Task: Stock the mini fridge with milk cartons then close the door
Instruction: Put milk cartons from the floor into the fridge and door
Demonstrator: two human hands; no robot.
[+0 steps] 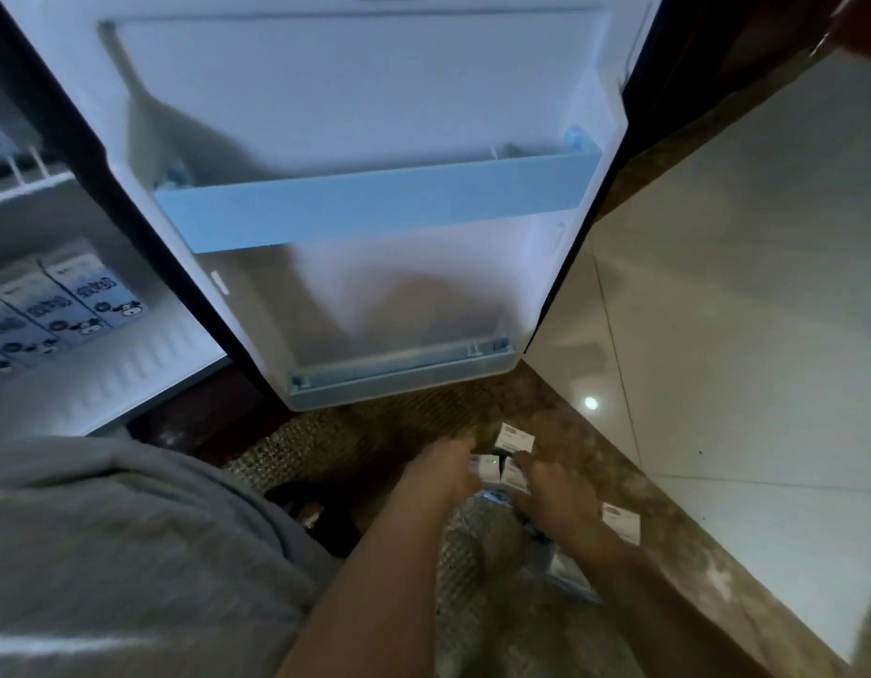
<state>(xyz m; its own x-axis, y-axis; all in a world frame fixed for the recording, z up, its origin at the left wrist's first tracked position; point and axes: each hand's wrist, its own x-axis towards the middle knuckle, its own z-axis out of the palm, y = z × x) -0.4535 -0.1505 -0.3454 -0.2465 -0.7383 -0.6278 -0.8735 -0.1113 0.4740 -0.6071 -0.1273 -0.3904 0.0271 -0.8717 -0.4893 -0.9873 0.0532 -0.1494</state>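
The mini fridge door (pixel 375 115) stands wide open with its white inner side facing me and a blue door shelf (pixel 375 208) across it. Inside the fridge at the left, several milk cartons (pixel 66 305) lie side by side on the bottom. Low on the patterned floor, my left hand (pixel 443 474) closes its fingers on a small white milk carton (pixel 487 468). Beside it, my right hand (pixel 556 496) grips another carton (pixel 515 476). Two more cartons lie loose, one (pixel 514 437) just beyond my fingers and one (pixel 619 521) to the right of my right wrist.
A wire rack (pixel 18 181) sits in the upper part of the fridge. A lower door bin (pixel 404 374) hangs just above the floor. Pale glossy tiles (pixel 741 335) spread to the right. My grey-clad knee (pixel 106 555) fills the lower left, and a blue wrapper (pixel 565 570) lies under my right forearm.
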